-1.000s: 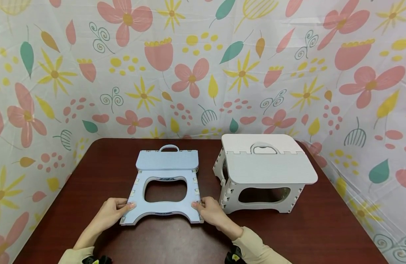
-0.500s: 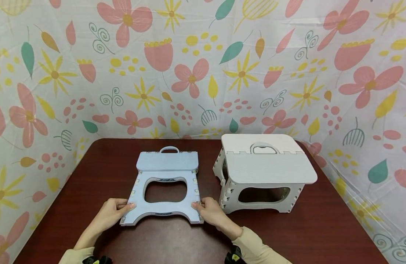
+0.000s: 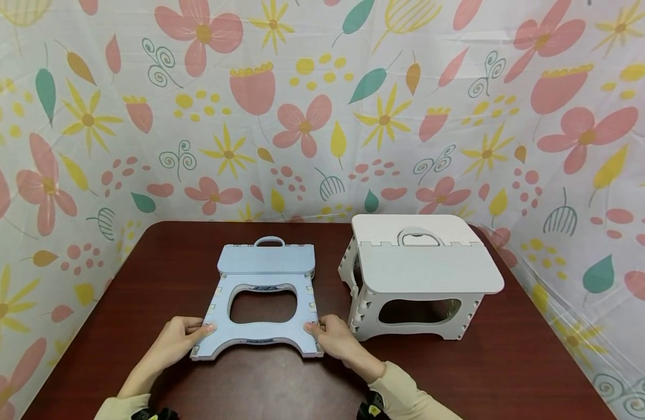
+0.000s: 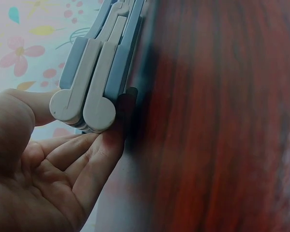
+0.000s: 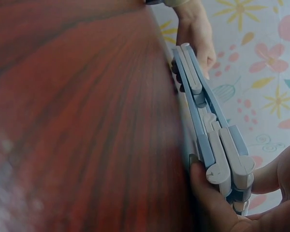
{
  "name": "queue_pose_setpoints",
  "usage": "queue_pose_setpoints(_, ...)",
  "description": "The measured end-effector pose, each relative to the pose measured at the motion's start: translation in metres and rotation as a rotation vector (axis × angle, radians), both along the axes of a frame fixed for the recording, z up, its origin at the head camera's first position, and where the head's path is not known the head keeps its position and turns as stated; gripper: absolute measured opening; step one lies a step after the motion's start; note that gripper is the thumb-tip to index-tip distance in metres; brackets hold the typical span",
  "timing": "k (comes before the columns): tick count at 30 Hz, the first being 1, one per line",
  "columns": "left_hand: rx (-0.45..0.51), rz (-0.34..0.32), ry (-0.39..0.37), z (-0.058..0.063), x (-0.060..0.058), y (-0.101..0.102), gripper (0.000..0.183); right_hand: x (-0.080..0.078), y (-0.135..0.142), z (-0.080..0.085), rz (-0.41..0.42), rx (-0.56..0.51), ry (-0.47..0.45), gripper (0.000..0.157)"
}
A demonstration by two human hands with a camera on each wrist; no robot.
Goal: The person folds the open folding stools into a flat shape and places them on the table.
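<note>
A light blue folding stool (image 3: 267,332), folded flat, lies on the left half of the table with its carry handle (image 3: 269,239) toward the wall. My left hand (image 3: 175,341) pinches its near left corner, thumb on top and fingers beneath. At the near right corner my right hand (image 3: 339,337) grips it the same way. Both wrist views show the stool's stacked layers edge-on: the left wrist view has the grey-white hinge ends (image 4: 82,106) between thumb and fingers, and the right wrist view has the folded stool (image 5: 217,140) held low at right.
A white folding stool (image 3: 427,265) stands unfolded on the table to the right, close to my right hand. The dark red-brown table (image 3: 160,262) reaches back to a flower-printed curtain (image 3: 301,175).
The far end of the blue stool, with its handle, has sunk slightly lower in the head view. Both hands keep their hold at the same corners.
</note>
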State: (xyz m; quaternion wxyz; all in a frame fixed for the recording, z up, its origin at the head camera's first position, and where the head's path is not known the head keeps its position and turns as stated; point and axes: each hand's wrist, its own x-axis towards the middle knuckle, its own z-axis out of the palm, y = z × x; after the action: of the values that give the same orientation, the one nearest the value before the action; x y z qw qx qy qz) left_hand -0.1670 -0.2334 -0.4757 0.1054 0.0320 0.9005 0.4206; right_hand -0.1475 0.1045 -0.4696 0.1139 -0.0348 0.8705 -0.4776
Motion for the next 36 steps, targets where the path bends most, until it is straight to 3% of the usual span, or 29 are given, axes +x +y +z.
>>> queue_pose_setpoints(14,-0.014,0.011,-0.009,0.000,0.000,0.000,0.060,-0.002,0.000,0.002,-0.002,-0.028,-0.040,0.033)
queue_pose_setpoints(24,-0.017,0.062,-0.024,0.004,-0.002,-0.001,0.060,-0.004,0.001,0.005,0.011,-0.026,-0.042,0.035)
queue_pose_setpoints(30,-0.066,0.100,-0.035,0.009,-0.004,-0.002,0.056,-0.005,0.001,0.007,0.014,0.041,-0.018,0.038)
queue_pose_setpoints(36,-0.072,0.133,-0.068,0.015,-0.002,-0.001,0.055,-0.008,0.003,0.010,0.059,0.172,0.080,0.046)
